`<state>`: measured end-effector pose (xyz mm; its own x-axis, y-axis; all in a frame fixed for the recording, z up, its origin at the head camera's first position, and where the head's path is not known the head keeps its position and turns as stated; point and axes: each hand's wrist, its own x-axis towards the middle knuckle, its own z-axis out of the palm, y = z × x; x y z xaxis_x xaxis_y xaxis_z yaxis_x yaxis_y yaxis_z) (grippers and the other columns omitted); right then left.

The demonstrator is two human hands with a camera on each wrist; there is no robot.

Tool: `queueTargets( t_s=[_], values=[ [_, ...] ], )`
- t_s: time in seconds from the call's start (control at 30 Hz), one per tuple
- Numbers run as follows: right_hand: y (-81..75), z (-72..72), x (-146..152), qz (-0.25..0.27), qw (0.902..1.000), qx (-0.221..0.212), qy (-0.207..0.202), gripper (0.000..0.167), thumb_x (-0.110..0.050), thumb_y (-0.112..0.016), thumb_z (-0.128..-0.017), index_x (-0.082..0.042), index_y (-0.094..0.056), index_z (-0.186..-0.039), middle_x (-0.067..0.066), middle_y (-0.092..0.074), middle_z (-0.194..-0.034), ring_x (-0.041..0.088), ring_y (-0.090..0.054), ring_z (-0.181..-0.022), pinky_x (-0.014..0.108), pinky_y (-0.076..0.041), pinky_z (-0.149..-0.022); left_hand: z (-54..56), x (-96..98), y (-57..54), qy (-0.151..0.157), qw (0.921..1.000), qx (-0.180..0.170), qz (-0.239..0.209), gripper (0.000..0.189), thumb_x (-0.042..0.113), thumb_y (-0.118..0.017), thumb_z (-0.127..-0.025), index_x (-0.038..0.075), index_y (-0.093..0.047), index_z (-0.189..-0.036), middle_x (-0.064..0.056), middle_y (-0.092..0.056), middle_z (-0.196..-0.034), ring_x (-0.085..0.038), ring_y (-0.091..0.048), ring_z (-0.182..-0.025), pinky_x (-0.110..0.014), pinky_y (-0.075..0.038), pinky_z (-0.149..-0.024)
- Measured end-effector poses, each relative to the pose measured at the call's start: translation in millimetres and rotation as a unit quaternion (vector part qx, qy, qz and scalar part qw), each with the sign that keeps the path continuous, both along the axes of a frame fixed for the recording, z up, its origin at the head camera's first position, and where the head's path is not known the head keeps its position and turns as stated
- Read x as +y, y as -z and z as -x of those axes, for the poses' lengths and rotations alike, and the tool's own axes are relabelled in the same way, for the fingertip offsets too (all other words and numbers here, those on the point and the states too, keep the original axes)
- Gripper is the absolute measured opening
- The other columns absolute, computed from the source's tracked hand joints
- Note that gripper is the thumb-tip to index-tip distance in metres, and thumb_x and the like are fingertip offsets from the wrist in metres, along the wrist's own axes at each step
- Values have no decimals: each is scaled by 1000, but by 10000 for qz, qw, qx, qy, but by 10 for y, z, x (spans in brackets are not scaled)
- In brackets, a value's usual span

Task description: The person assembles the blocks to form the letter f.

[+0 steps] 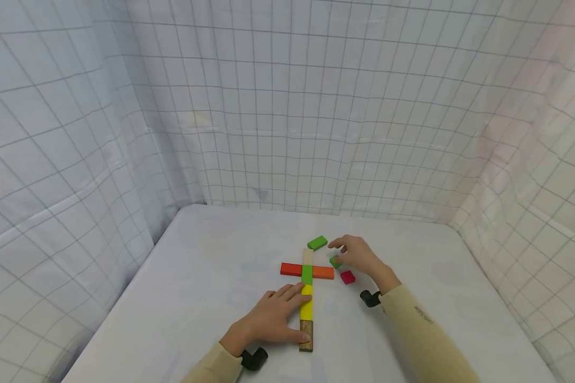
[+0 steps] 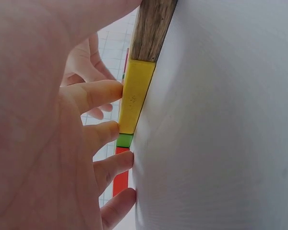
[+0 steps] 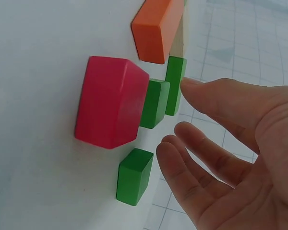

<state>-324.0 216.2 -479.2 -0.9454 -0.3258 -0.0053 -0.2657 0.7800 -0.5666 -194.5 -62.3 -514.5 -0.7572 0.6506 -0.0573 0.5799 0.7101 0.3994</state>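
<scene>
Flat wooden blocks lie end to end in a cross. Its stem has a pale wood block [image 1: 308, 257], a green block [image 1: 307, 274], a yellow block [image 1: 306, 308] and a brown block [image 1: 305, 346]. A red block [image 1: 290, 269] and an orange block [image 1: 323, 273] form the arms. My left hand [image 1: 273, 318] rests along the stem, fingers spread at the yellow block, thumb on the brown one. My right hand [image 1: 359, 257] hovers with parted fingers, holding nothing, above small dark green blocks [image 3: 134, 177]; the head view partly hides them.
A crimson block [image 1: 347, 277] lies right of the orange arm. Beyond the cross's top is a light green block [image 1: 318, 242]. White cloth covers the table [image 1: 196, 276], and gridded white curtains [image 1: 292, 133] enclose its back and sides.
</scene>
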Motion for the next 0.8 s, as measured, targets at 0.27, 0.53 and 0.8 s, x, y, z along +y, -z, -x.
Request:
queueTargets(
  t_s=[0.27,0.53,0.8],
  values=[
    [55,-14,12,-153,9998,-88,-29,34,-9,-81,-85,-18,-75,-117,-3,-67,-113,21,-59,-101,35,-55,-79,-11,1,-4,-14,10000,-12,-21,85,77,-57,-85,32,-40,-155,2,-19,-167,-26,-24,-149,-63,-30,-107],
    [52,-18,51,-207,9996,-113,-163,34,-7,-80,-84,-17,-76,-116,-4,-67,-108,21,-59,-100,38,-55,-83,1,4,10,1,10000,45,-22,86,78,-56,-84,33,-39,-155,3,-19,-167,-26,-24,-149,-62,-31,-106],
    [79,-16,51,-207,9994,-221,-156,37,-6,-82,-82,-17,-76,-116,-4,-66,-106,21,-58,-99,36,-55,-83,8,-4,25,11,10000,92,15,86,78,-56,-84,33,-39,-155,3,-19,-167,-25,-24,-149,-62,-31,-106]
  ],
)
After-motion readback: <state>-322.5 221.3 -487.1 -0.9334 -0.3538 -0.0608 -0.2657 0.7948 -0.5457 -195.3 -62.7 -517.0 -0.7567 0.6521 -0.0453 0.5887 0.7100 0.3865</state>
